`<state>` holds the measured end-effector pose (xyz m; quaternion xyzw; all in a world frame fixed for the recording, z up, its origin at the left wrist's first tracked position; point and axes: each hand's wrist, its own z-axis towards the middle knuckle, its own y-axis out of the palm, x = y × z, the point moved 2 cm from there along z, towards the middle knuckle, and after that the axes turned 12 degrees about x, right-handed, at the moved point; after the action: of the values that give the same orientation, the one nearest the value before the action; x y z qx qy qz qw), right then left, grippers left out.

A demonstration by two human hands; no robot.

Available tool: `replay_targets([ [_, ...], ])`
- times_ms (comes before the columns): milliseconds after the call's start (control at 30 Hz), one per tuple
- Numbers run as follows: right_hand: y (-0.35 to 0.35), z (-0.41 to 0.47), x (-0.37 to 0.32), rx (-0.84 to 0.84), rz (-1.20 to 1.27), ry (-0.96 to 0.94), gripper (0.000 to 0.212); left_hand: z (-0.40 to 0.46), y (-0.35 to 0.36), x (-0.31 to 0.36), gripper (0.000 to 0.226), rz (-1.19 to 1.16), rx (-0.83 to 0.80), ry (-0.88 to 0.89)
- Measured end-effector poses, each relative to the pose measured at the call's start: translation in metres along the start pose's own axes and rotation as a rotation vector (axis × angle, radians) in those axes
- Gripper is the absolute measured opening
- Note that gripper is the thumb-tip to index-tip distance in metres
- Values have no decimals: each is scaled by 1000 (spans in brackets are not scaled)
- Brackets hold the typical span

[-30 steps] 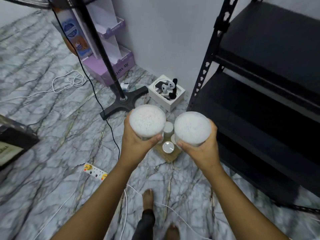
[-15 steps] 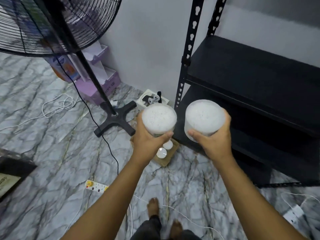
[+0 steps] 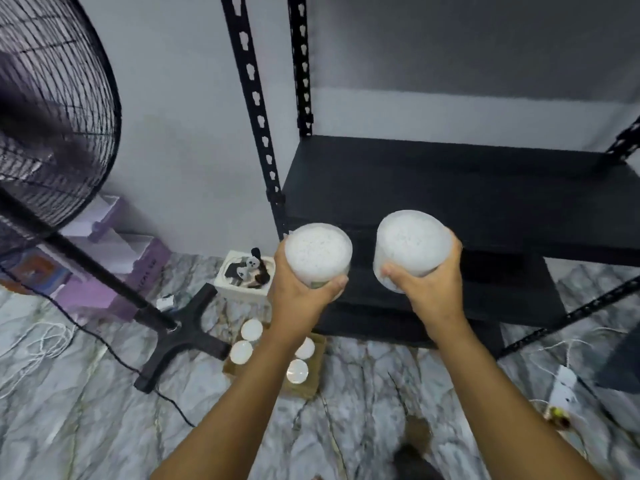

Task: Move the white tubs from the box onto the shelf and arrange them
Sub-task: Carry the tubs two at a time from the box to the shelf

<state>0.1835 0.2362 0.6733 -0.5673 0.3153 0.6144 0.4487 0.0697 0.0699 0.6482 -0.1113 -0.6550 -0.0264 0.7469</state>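
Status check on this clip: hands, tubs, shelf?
Left hand grips one white tub, right hand another. Shelf ahead, bare. Four tubs visible in box.

Two white tubs (image 3: 318,252) (image 3: 412,244) held upright before the black shelf (image 3: 450,181); four more (image 3: 251,329) upright in the cardboard box (image 3: 304,389) on the floor.

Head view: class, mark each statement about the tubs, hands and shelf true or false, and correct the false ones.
1. Each hand holds one white tub. True: the left hand grips the left tub, the right hand grips the right tub.
2. Tubs already stand on the black shelf. False: none show on it.
3. The cardboard box on the floor holds no tubs. False: four show inside.
4. A black fan stands at the left. True.
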Motion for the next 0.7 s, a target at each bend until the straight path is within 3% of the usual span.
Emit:
replay_targets([
  [300,-76,112,17,110,-26,13,93,31,147,30,94,-27,-138,58],
  [700,-160,260,66,126,-94,30,91,49,316,39,86,-52,-164,30],
])
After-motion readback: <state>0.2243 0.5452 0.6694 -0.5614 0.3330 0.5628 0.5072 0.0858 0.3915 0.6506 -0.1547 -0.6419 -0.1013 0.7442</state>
